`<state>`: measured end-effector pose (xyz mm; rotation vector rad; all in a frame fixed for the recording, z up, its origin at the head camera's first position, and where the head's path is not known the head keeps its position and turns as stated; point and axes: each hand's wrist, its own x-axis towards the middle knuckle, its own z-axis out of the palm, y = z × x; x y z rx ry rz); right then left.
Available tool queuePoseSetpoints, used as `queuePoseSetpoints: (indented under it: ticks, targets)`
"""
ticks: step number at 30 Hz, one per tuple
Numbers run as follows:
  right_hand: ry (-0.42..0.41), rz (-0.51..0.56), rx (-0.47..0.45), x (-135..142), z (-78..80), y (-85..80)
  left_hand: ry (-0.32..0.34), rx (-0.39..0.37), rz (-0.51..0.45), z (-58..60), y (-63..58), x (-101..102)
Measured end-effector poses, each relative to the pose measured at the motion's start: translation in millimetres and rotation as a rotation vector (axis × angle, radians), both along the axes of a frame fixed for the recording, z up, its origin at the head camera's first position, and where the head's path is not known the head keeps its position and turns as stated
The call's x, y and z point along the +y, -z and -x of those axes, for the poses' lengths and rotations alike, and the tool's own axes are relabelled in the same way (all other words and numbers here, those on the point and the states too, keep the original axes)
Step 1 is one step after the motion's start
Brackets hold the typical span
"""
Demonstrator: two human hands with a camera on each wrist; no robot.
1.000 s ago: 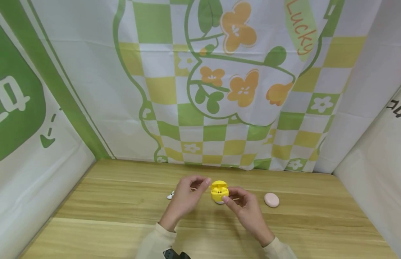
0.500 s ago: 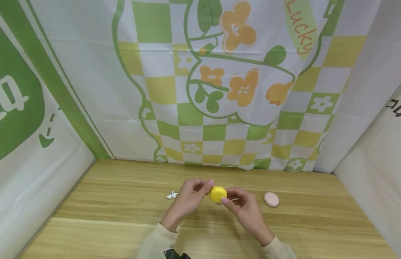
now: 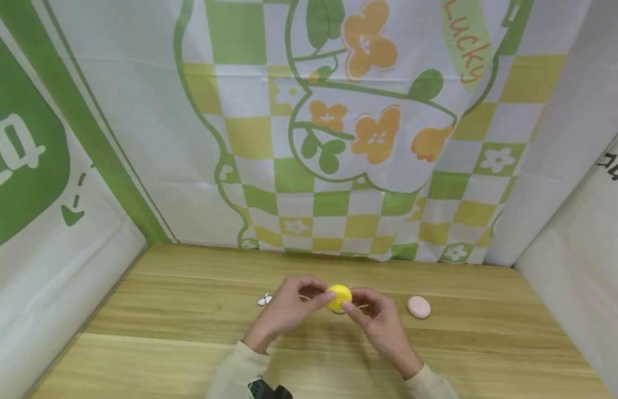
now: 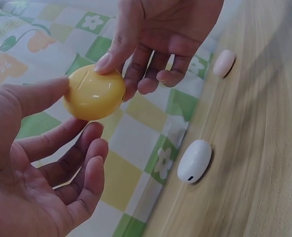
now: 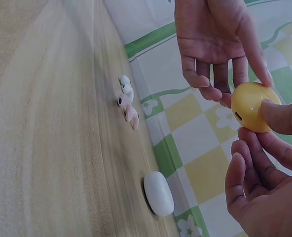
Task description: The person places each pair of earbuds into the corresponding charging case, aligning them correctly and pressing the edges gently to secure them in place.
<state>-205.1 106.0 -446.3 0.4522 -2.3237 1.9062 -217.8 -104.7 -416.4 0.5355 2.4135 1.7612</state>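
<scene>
A round yellow earbud case (image 3: 340,296), its lid closed, is held up above the table between both hands. My left hand (image 3: 291,305) pinches its left side, thumb on the front and index finger behind. On the opposite side my right hand (image 3: 381,316) grips it with thumb and fingers. The left wrist view shows the glossy yellow case (image 4: 95,96) with a short line near its edge. In the right wrist view a dark port shows on the yellow case (image 5: 249,103). The other fingers of both hands are loosely curled below it.
A pink oval case (image 3: 419,307) lies on the wooden table (image 3: 488,343) to the right. A white case (image 4: 194,160) rests on the wood beneath the hands. White earbuds (image 5: 127,88) and pink earbuds (image 5: 128,108) lie to the left. A patterned cloth (image 3: 338,221) hangs behind.
The yellow case stood with its lid up and yellow earbuds inside; the lid has since come down. My left thumb has moved from its left edge onto its front.
</scene>
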Motion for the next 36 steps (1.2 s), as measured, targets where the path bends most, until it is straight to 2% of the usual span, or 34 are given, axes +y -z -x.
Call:
queuePoseSetpoints:
  ticks: [11, 15, 25, 36]
  targets:
    - [-0.003, -0.007, -0.018, 0.7, 0.7, -1.6, 0.05, 0.079, 0.028, 1.0, -1.5, -0.3]
    - [-0.011, -0.05, 0.021, 1.5, 1.1, -2.5, 0.047, 0.082, 0.032, 1.7, -0.9, 0.7]
    - [0.017, -0.219, 0.241, 7.2, 4.9, 1.3, 0.035, 0.075, 0.034, 1.5, 2.5, 2.1]
    - [0.044, -0.404, 0.558, 13.6, 6.3, 2.2, 0.034, 0.064, 0.039, 0.4, 2.9, 4.0]
